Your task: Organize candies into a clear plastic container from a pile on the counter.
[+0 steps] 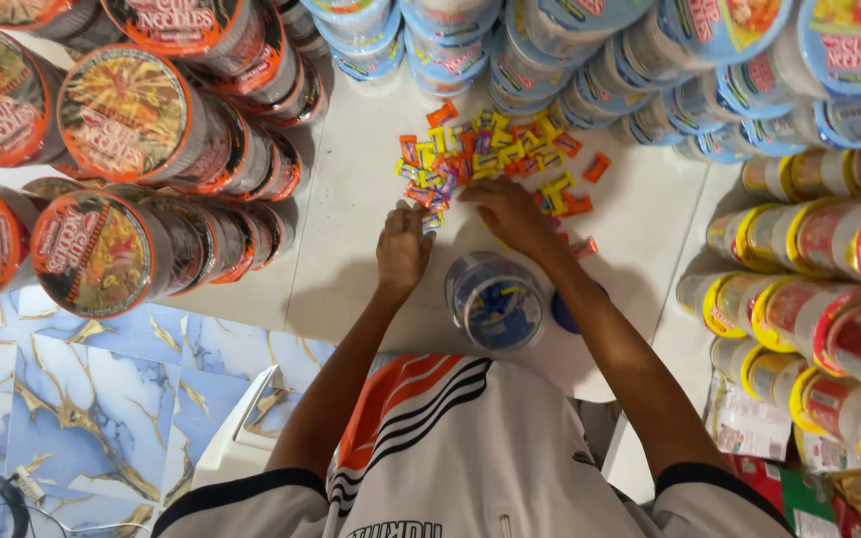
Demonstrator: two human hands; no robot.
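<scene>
Head view, looking straight down: a person in a white shirt with orange and black stripes is reaching both bare arms out over a white worktop (351,199). A loose pile of small wrapped candies (495,159), orange, yellow, blue and purple, is lying on the worktop just beyond the fingers. The left hand (403,249) is resting palm down at the near left edge of the pile, fingers loosely curled and touching the nearest candies; whether it is gripping one cannot be told. The right hand (510,214) is lying palm down on the near side of the pile, fingers together over a few candies, with no clear grip showing. A clear round jar (495,299), mouth up, is standing on the worktop between the forearms, close to the body, with a blue lid (563,314) just beside it on the right, partly hidden by the arm. Stacks of noodle cups are ringing the worktop: orange ones (122,115) at left, blue ones (570,50) at top, red and yellow ones (819,299) at right.
</scene>
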